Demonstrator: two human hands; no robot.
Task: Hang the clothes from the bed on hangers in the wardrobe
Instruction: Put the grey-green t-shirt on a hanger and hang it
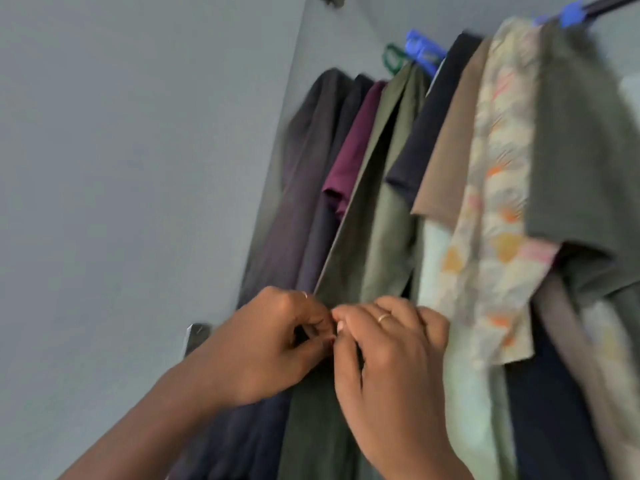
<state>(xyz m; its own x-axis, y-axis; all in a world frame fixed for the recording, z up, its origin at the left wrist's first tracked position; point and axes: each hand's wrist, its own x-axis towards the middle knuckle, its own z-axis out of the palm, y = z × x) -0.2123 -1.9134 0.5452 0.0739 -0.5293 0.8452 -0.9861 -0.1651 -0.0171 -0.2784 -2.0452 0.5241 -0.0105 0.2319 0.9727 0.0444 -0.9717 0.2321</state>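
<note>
A: Nearest the camera, what are the hands doing?

B: Both are raised to the olive green shirt (360,237). The left hand (273,344) has its fingers curled, its grip pinching the shirt's front edge between thumb and fingertips. The right hand (384,362), a thin ring (383,317) on one finger, pinches the same edge just beside it, so the fingertips of the two hands almost touch.

A: And the shirt itself?

B: It hangs on the rail among the other clothes, its long straight front edge running diagonally up from the hands. The cloth looks matte and woven, plain, with soft vertical folds. Its top goes up toward a green hanger hook (391,58); the view is blurred there.

A: What hangs around it?

B: To its left, a maroon garment (349,161) with a short sleeve, then two dark ones, the outermost a charcoal garment (308,161) against the grey wardrobe wall (138,168). To its right, a navy garment (433,133), a flat tan-brown one (450,161), and a cream floral-print shirt (498,174) with orange and pink shapes. A grey-green garment (581,150) hangs nearest the right edge.

A: Farthest back?

B: Blue plastic hangers (422,50) on a dark rail (609,3) slanting toward the upper right corner.
</note>
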